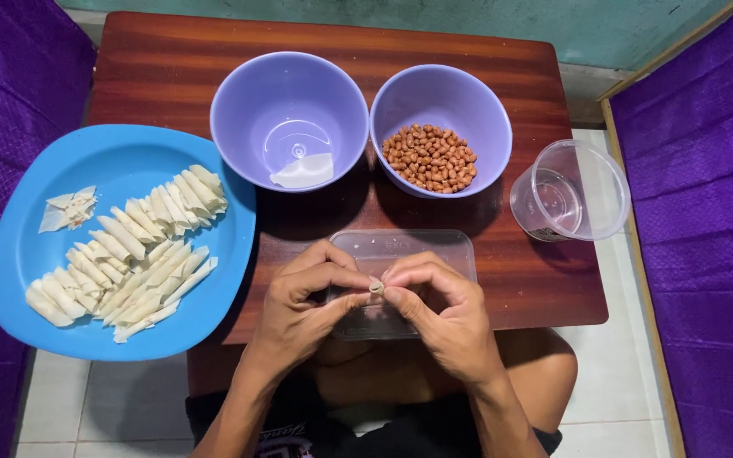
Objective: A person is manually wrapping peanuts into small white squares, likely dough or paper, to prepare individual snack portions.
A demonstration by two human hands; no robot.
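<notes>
Above the clear tray (460, 246), at the near edge of the bench (163, 59), both hands meet on a small pale roll (376, 287). Roll long axis runs roughly up and down as seen from the head camera; which end is the open one cannot be told.

Left hand (303, 305): fingers (345, 276) curled in, thumb and forefinger tips pinched on the roll's left side. Right hand (443, 309): fingers (405, 273) likewise curled, tips pinched on the roll's right side. Both grips are closed on the roll; no other thing is touched.

Left of the tray, a blue plate (19, 254) overhangs the bench's left edge and carries rows of finished rolls (129, 254), with torn wrapper scraps (68, 208) on its far side. Beyond the tray stand two lilac bowls, just beside each other: the left bowl (248, 93) holds one wrapper sheet (303, 172), the right bowl (468, 93) holds peanuts (430, 158). Right of the tray, a clear cup (587, 182) lies tilted near the bench's right edge. Bare wood shows between tray and bowls and between tray and cup.
</notes>
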